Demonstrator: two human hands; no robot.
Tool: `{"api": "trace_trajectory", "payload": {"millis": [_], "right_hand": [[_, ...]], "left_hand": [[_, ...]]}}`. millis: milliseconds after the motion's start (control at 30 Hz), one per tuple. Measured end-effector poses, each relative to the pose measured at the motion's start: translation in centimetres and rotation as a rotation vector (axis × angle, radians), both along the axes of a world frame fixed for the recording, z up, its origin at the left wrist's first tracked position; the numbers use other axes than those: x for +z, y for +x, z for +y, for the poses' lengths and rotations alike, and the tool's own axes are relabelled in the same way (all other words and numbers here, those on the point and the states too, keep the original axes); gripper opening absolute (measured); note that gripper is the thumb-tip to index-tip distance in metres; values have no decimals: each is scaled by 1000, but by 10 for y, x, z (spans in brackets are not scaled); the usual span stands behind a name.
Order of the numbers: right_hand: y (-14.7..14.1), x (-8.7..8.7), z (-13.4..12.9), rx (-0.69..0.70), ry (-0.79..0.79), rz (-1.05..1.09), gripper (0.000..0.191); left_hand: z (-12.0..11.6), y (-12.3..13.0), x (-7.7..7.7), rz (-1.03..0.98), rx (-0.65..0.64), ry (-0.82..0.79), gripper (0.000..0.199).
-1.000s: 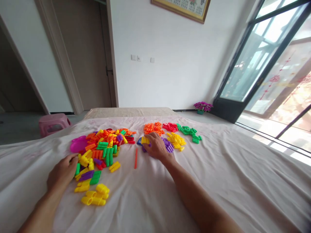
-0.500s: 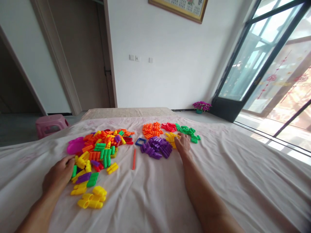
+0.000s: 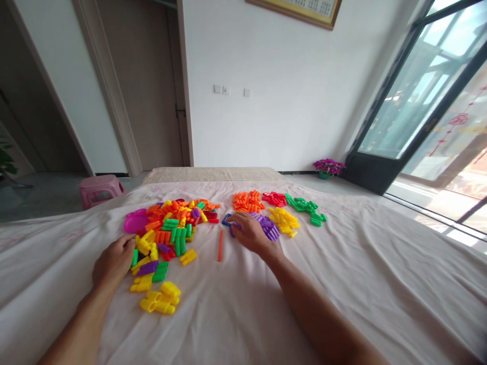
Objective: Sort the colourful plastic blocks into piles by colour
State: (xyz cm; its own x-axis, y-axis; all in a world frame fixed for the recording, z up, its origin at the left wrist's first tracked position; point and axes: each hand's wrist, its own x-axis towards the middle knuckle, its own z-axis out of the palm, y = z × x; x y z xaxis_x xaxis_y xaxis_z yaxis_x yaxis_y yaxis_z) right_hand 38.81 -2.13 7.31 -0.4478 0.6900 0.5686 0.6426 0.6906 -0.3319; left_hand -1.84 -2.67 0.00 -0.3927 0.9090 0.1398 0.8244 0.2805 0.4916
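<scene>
Mixed plastic pieces in several colours (image 3: pixel 163 237) lie heaped on the left of the cloth. My left hand (image 3: pixel 114 258) rests at that heap's left edge, beside yellow and green pieces, its fingers curled and their tips hidden. Over the left part of the purple pile (image 3: pixel 271 230) is my right hand (image 3: pixel 249 231), fingers apart, with nothing visible in them. Just behind its fingertips lies a blue frame (image 3: pixel 226 219). Behind and to the right are separate piles: orange (image 3: pixel 248 201), red (image 3: pixel 274 198), green (image 3: pixel 304 205) and yellow (image 3: pixel 283 220).
A magenta dish (image 3: pixel 135 221) sits behind the mixed heap. One thin red stick (image 3: pixel 220 246) lies on the wrinkled cloth (image 3: pixel 228 314) between my hands. Beyond the table are a pink stool (image 3: pixel 101 190) and purple flowers (image 3: pixel 328 167).
My right hand has moved left from the yellow pile to the purple pile. More yellow pieces now show there. My left hand stays by the mixed heap, and the view has shifted slightly.
</scene>
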Motion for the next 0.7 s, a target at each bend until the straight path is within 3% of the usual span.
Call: {"api": "trace_trajectory", "payload": {"millis": [133,300,433,567,633,700], "right_hand": [[-55,-9,-30,296,-22,-178,44],[-81,-29,-40,384,-55,-333,38],[-84,-41,-36,316,-60,-320,24],[-73,-37,-31,237,-15,-288,25],[-58,-29,-23,137,16,-221,29],[-33,-19,-9,-52,51,-117,32]], "left_hand": [[-4,5,6,-39,34,-21,54],[-2,3,3,-35,31,1,53],[0,2,1,-27,32,6,53],[-1,3,3,-22,36,-5,54],[-1,4,4,-13,34,-10,55],[-1,3,4,1,41,-23,56]]}}
